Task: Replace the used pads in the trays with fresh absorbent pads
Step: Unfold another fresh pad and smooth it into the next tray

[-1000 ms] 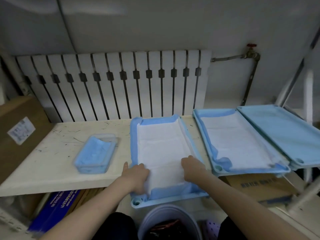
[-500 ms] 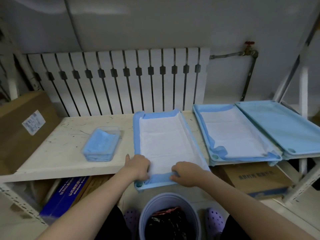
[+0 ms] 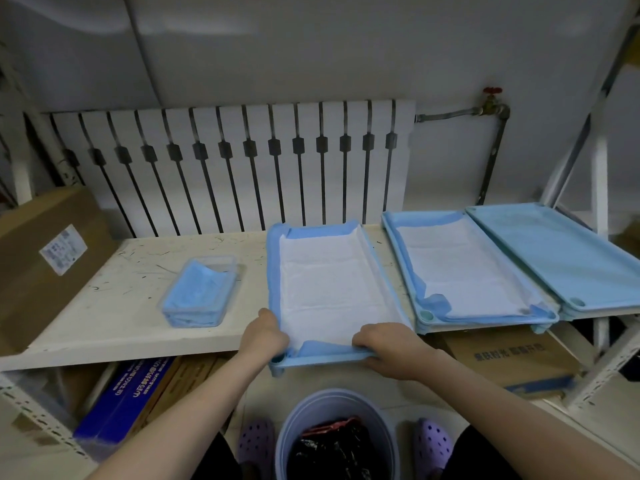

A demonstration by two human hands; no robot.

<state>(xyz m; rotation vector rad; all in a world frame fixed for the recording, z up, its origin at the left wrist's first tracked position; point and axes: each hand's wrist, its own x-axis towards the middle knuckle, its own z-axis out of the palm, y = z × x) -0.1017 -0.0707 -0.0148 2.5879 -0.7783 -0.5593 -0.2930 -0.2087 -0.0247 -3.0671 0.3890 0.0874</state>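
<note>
Forward from the lower frame, reached with both forearms; curled left hand [image 3: 265, 332] round the near left corner of the pad [image 3: 329, 289], right hand [image 3: 388, 344] over its near edge at the front rim of the tray [image 3: 325, 361], centre frame on the shelf [image 3: 121, 289]. Could not read the left-edge box label [image 3: 63, 250] or the lower-right carton [image 3: 509, 358] lettering.

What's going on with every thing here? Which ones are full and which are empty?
left tray: lined, sticks out past the shelf
middle tray: lined
right tray: bare
clear box: holds blue pads
bucket: has dark stuff in it
left hand: grips left tray
right hand: grips left tray
</note>
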